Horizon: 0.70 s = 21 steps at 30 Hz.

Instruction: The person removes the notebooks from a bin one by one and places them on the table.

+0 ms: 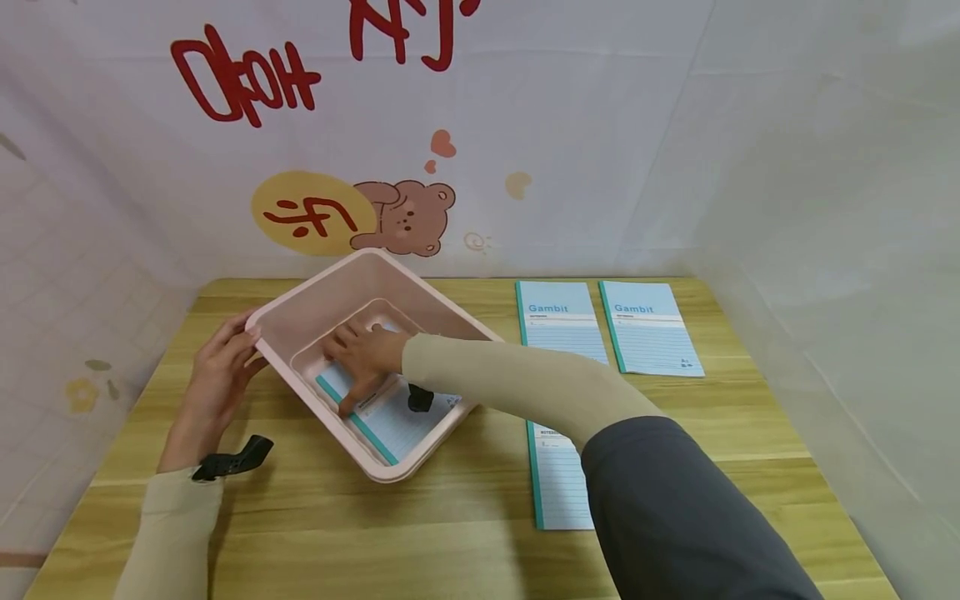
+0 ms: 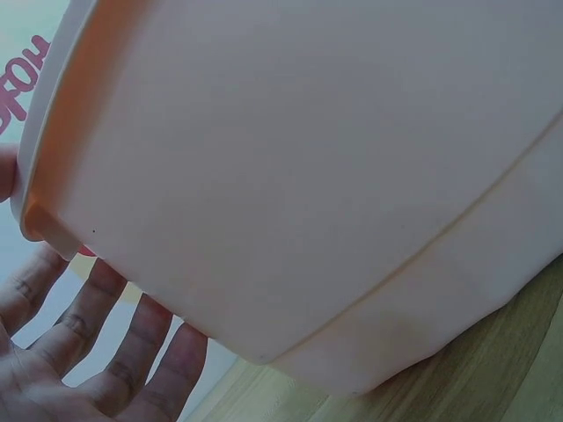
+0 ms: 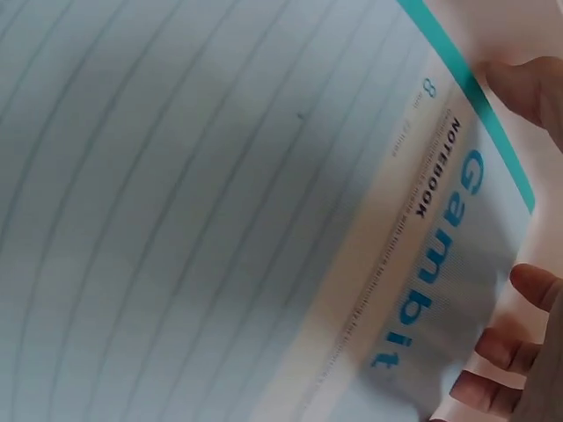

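Note:
A pale pink plastic bin (image 1: pixel 322 304) sits askew on the wooden table in the head view. My left hand (image 1: pixel 213 379) grips its left corner, thumb at the rim and fingers spread beneath it along the outer wall (image 2: pixel 290 176). Inside the bin lies a light blue Gambit notebook (image 1: pixel 408 425) with a teal spine. My right hand (image 1: pixel 367 358) reaches in over it with fingers spread. In the right wrist view, the thumb (image 3: pixel 523 92) is at the teal spine and the other fingertips are at the top edge of the notebook cover (image 3: pixel 211 202).
Right of the bin, two matching notebooks, one nearer (image 1: pixel 558 312) and one farther right (image 1: pixel 652 333), lie at the table's back. Another notebook (image 1: pixel 562 492) lies in front, partly hidden by my right sleeve (image 1: pixel 517 375). A printed cloth wall (image 1: pixel 585 150) stands behind the table (image 1: pixel 322 533).

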Available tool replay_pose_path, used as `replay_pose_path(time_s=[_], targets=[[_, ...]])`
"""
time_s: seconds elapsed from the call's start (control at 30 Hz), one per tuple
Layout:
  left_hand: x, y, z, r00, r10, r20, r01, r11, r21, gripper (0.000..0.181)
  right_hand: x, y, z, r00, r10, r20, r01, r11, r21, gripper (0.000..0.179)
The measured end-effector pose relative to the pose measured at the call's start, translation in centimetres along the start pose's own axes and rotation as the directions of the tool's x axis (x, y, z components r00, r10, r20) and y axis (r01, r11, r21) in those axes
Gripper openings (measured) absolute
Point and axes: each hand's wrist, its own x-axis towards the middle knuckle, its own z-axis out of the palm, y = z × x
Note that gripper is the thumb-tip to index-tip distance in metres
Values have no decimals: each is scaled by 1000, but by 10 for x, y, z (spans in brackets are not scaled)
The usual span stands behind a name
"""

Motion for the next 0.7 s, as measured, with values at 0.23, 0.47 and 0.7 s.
replay_pose_path(time_s=[0.23, 0.47, 0.7], targets=[[0, 0, 0, 1000, 1, -12, -1, 1000, -8, 27, 2, -2, 4, 1000, -3, -11, 3, 999, -35, 95], [-1, 0, 1, 999, 4, -36, -3, 1000, 17, 27, 2, -2, 5, 999, -9, -41, 7, 999, -50, 96], [-1, 1, 1, 999, 3, -42, -2, 1000, 27, 27, 7, -1, 2, 999, 10, -43, -13, 998, -69, 113]])
